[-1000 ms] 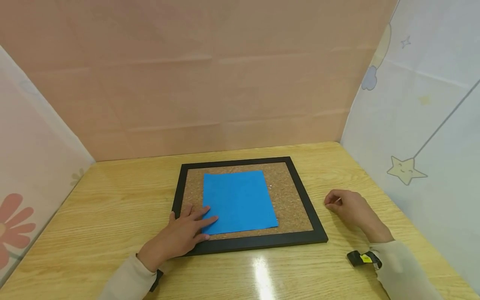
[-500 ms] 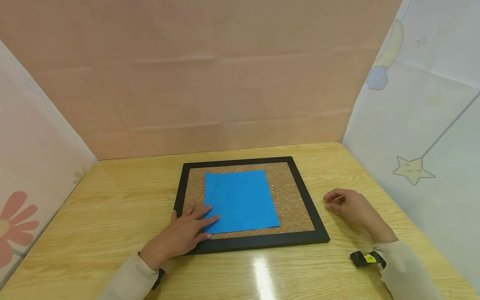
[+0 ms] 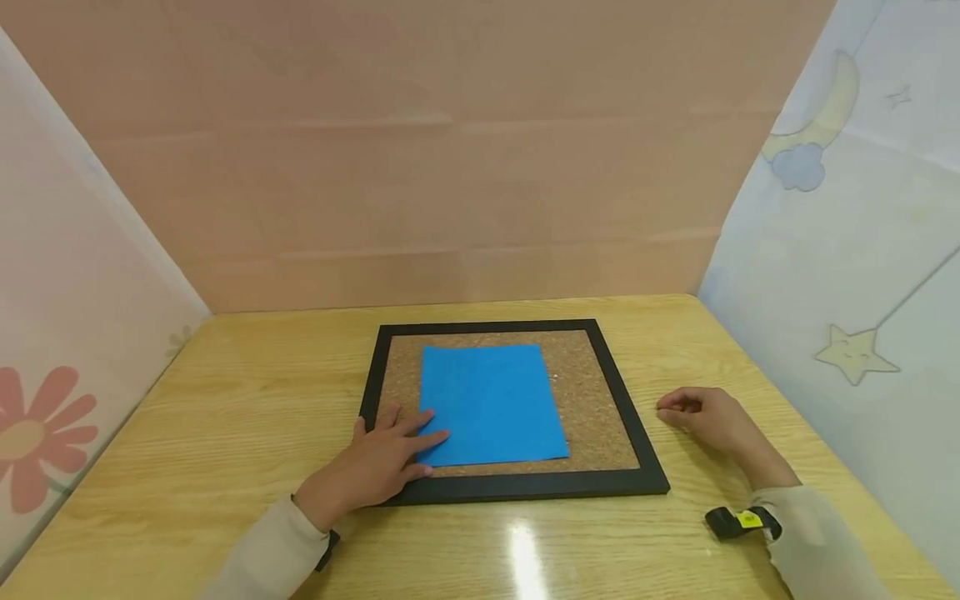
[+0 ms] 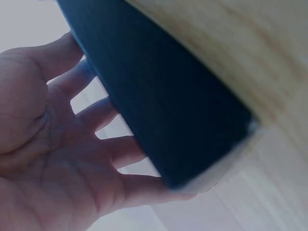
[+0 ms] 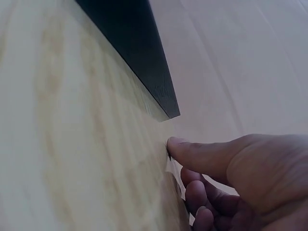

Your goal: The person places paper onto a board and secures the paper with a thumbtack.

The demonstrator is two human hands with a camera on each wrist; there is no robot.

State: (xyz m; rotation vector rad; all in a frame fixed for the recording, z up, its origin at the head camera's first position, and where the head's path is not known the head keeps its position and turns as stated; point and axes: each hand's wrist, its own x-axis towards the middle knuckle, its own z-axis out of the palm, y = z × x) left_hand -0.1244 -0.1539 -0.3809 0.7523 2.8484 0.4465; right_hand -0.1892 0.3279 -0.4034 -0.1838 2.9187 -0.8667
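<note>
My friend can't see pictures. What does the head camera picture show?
A left hand presses flat on the corner of a blue paper lying on a black-framed cork board. The right hand rests curled on the wooden table beside the frame.

Blue paper sheet (image 3: 491, 404): square, flat, uncreased, lying on the cork board (image 3: 592, 400) slightly left of centre. Near-left corner, at 7 o'clock, pressed under straight fingers. Cork board: brown cork face, black frame, rectangular, flat on the table centre, long sides running 9 to 3 o'clock.
</note>
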